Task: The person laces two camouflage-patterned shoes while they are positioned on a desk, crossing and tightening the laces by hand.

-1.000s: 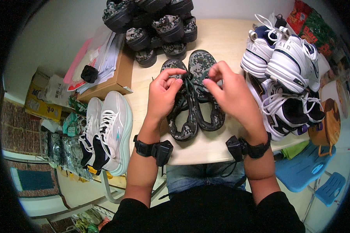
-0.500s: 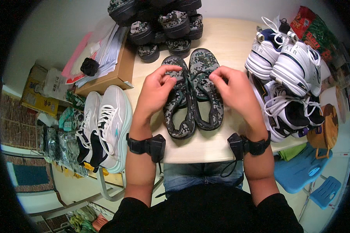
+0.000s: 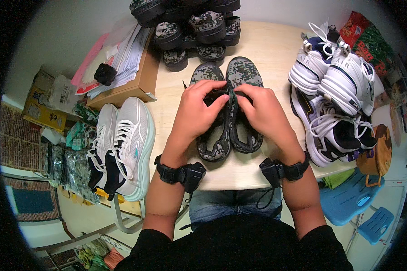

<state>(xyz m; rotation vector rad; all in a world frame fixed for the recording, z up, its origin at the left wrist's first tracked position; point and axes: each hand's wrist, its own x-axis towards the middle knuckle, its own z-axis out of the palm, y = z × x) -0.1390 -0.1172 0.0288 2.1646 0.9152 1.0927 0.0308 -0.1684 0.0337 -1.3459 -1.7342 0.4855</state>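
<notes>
Both hands work on a pair of camouflage shoes lying side by side on the pale surface, toes pointing away from the person. The left hand rests on the left shoe, its fingers curled and pinching at the dark opening near the tongue. The right hand lies on the right shoe, fingers bent in the same way, thumb and forefinger closed on the shoe's inner edge. The fingertips of the two hands almost meet between the shoes. Each wrist carries a black strap.

Beyond the hands stands a stack of more camouflage shoes. To the right of the right hand lies a heap of white sneakers. Left of the left hand a pair of pale sneakers sits at the surface's edge, with a cardboard box of papers behind it.
</notes>
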